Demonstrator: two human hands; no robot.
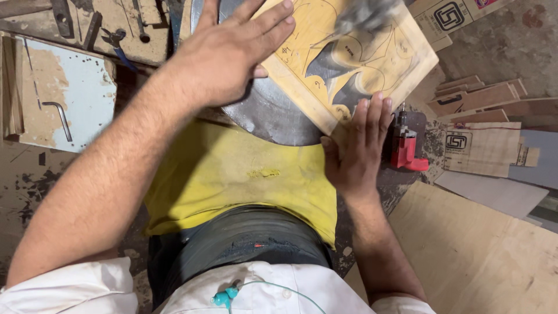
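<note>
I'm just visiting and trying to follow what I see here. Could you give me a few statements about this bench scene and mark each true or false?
1. Both hands lie flat on the wooden panel. True: the left hand and the right hand press on it.
2. The panel is blank. False: curved lines are drawn on it, with parts cut away.
3. A red power tool sits beside the right hand. True.
4. The right hand grips a hammer. False: its fingers lie open and hold nothing.

Room is tight around the wooden panel (349,58): a red power tool (405,148) stands just right of the right hand (354,145), plywood offcuts (482,122) crowd farther right, and only the yellow cloth (232,174) nearer offers passage.
</note>
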